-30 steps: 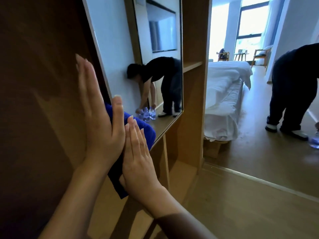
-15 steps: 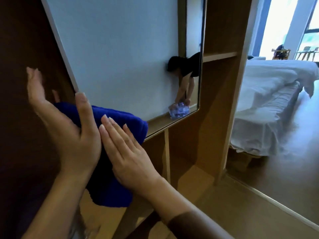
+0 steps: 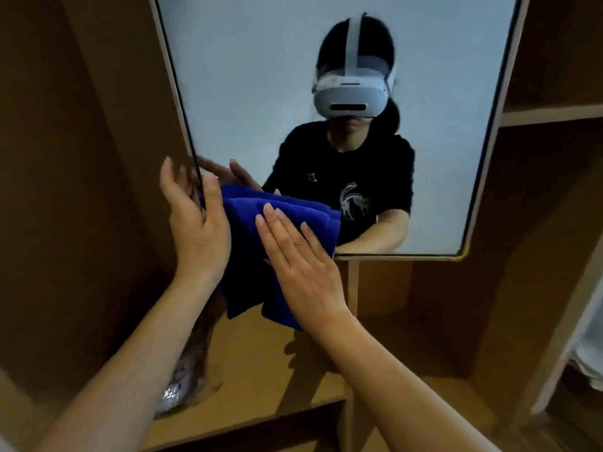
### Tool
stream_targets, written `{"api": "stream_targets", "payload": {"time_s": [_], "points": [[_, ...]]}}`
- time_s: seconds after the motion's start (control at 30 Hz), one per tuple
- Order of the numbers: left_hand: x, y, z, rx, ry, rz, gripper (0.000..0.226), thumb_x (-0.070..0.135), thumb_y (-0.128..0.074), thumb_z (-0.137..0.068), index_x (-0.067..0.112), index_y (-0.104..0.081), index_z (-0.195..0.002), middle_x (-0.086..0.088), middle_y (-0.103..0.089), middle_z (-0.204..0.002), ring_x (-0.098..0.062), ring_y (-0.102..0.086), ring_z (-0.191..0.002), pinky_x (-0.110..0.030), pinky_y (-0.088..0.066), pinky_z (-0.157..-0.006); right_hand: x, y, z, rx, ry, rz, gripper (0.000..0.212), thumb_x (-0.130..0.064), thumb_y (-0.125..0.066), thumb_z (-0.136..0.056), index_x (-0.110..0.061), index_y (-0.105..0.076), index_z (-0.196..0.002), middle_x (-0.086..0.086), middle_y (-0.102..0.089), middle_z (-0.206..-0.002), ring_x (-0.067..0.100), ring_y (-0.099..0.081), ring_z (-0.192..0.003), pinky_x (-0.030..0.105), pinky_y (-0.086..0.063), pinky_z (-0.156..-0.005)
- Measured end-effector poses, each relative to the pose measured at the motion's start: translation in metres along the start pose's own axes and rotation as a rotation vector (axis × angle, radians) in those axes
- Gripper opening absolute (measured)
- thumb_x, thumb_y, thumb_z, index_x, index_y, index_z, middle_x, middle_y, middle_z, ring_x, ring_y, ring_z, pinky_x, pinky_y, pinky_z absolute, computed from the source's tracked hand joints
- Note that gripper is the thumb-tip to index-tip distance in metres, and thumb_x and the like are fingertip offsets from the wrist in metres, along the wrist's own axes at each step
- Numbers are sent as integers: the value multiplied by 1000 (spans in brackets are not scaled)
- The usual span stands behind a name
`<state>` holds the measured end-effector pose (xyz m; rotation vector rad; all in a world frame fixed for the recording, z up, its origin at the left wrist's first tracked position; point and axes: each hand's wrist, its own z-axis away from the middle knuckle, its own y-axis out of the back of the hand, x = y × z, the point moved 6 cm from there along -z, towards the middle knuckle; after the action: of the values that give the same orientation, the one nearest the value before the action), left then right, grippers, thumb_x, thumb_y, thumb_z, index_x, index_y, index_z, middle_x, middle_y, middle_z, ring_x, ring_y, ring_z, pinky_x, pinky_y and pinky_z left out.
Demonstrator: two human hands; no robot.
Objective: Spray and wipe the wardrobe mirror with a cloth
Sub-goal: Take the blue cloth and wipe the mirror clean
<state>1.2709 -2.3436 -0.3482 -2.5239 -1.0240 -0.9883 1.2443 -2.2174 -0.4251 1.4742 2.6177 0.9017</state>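
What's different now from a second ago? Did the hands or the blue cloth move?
The view swung round to face the mirror head-on, so it now reflects the person wearing the headset instead of the room. The blue cloth slid right along the mirror's bottom edge. The left hand, flat a second ago, now cups the cloth's left end. Unchanged: the right hand presses flat on the cloth, and neither hand let go.

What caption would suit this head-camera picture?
Two flat hands, left hand and right hand, press a blue cloth against the wardrobe mirror.
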Motion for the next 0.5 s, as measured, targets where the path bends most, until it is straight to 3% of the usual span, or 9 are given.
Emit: {"api": "stream_targets", "payload": {"time_s": [0.13,0.27,0.4,0.5], "points": [[-3,-9,-6,74,39,-11,57,38,-37,-101,19,-17,-151,-1,-38,-151,-6,-39,-136,-31,-33,-114,9,2,6,26,42,13,78,-16,-50,-95,-8,0,-154,7,2,-161,20,2,-149,37,3,-122],[-5,-4,-2,78,80,-16,51,32,-35,-104,20,-18,-150,-3,-44,-146,-1,-51,-123,-10,-41,-98,11,1,10,79,41,2,70,-12,-40,-97,-7,1,-154,5,1,-162,19,4,-149,37,2,-122],[-9,5,-5,72,146,94,48,26,-42,-102,23,-26,-148,-2,-45,-144,-2,-49,-125,-20,-41,-105,11,0,9,119,24,-14,70,-11,-43,-98,-7,-1,-154,4,-2,-161,18,-1,-149,37,0,-122],[-14,14,0,60,207,180,49,21,-47,-101,19,-30,-146,7,-58,-126,4,-57,-112,-13,-47,-91,13,1,10,105,22,-32,69,-11,-43,-97,-8,-3,-153,5,-6,-161,18,-3,-149,36,1,-122]]}}
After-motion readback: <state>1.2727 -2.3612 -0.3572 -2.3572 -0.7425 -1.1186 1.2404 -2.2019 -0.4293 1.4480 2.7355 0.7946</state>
